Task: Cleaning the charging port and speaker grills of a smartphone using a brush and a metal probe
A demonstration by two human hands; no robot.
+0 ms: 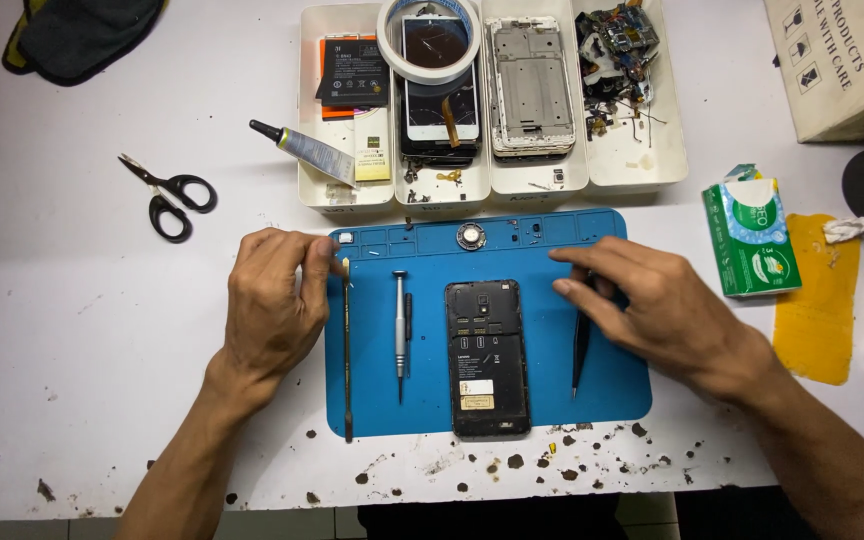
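Blue silicone repair mat [552, 385], near front edge of white tabletop [82, 330]. Mat centre: black opened smartphone, back cover off [487, 357]. Left of it: silver precision screwdriver [400, 325]; thin metal spudger [347, 350] along mat's left edge. Left hand [272, 300]: fingers curled, pinching something too small to identify at mat's upper left corner. Right hand [642, 300]: fingers loosely bent over black tweezers [580, 350], right of phone; grip uncertain.
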